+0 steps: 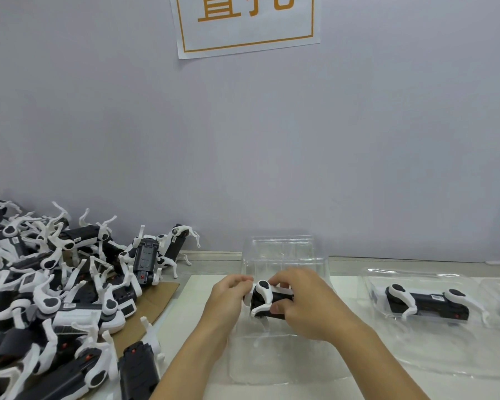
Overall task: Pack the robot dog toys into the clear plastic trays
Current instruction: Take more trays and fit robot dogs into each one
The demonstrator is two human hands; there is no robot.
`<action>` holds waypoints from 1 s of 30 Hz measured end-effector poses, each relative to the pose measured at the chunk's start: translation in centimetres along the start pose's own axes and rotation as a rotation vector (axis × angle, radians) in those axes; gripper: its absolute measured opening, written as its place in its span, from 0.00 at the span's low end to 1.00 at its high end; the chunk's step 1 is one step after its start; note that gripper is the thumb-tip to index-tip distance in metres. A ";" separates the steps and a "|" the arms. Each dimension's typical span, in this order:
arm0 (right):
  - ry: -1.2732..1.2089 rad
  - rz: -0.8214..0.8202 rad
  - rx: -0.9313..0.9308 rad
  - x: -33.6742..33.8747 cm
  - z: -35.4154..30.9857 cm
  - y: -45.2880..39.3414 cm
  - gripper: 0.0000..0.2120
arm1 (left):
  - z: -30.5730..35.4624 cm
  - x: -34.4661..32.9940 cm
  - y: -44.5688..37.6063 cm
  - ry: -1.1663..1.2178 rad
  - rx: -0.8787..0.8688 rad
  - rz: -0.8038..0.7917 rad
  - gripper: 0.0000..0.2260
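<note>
Broadly, a pale lilac-grey wall (272, 140) is filling the upper two thirds of the frame, with a white paper sign bordered and lettered in orange (244, 24) hanging at the top centre. Below it, a white tabletop (197, 290) is stretching across the bottom, and a large heap of black-and-white plastic robot dog toys (49, 298) is sprawling over the lower left on a sheet of brown cardboard (162, 295). At lower centre, an open clear plastic tray with a raised lid (280, 255) is lying on the table. To the right of it, a second clear plastic tray (433, 342) is lying flat, already containing a packed black-and-white robot dog (427, 303) on its side. Over the centre tray, the person's left hand (228, 298) is pinching one end of a single black-bodied, white-legged robot dog toy (267, 300) with curled fingertips, while the right hand (303, 301) is gripping the toy's body, thumb underneath and fingers wrapped over the top. Whether the toy is touching the tray floor cannot be told.
</note>
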State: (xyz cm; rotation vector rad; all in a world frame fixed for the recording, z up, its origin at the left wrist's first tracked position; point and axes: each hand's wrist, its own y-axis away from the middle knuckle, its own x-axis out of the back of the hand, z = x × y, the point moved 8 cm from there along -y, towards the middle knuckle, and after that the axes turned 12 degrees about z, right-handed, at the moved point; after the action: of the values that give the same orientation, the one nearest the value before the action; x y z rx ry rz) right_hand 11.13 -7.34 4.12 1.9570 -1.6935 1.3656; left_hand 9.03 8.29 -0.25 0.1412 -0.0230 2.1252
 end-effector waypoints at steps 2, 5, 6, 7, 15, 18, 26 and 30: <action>-0.003 -0.001 0.001 0.0 0.0 0.0 0.09 | 0.0 0.0 0.1 -0.011 -0.006 0.001 0.08; -0.003 0.002 0.026 0.0 -0.2 0.0 0.08 | -0.1 0.1 0.0 -0.005 -0.006 0.010 0.08; -0.004 0.001 0.039 0.0 -0.3 0.0 0.08 | -0.1 0.2 0.0 0.001 -0.005 0.017 0.08; -0.006 0.001 0.049 0.0 -0.4 0.0 0.08 | -0.1 0.2 0.0 0.011 -0.004 0.022 0.07; 0.011 0.005 0.073 -0.1 -0.4 -0.1 0.16 | -0.3 0.2 0.0 0.055 0.029 0.020 0.08; 0.022 0.005 0.065 -0.1 -0.4 -0.1 0.12 | -0.3 0.2 -0.1 0.056 0.026 0.017 0.08; 0.073 -0.005 0.012 -0.2 -0.3 0.1 0.15 | -0.6 0.2 -0.1 0.084 0.050 0.017 0.12; 0.064 0.000 0.006 -0.3 -0.3 0.1 0.15 | -0.6 0.1 0.3 0.115 0.116 0.020 0.15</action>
State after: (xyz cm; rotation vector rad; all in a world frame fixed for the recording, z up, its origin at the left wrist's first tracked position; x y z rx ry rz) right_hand 10.94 -6.99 4.07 1.8961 -1.6625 1.4190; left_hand 8.70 8.29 -0.85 0.0871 0.1671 2.1520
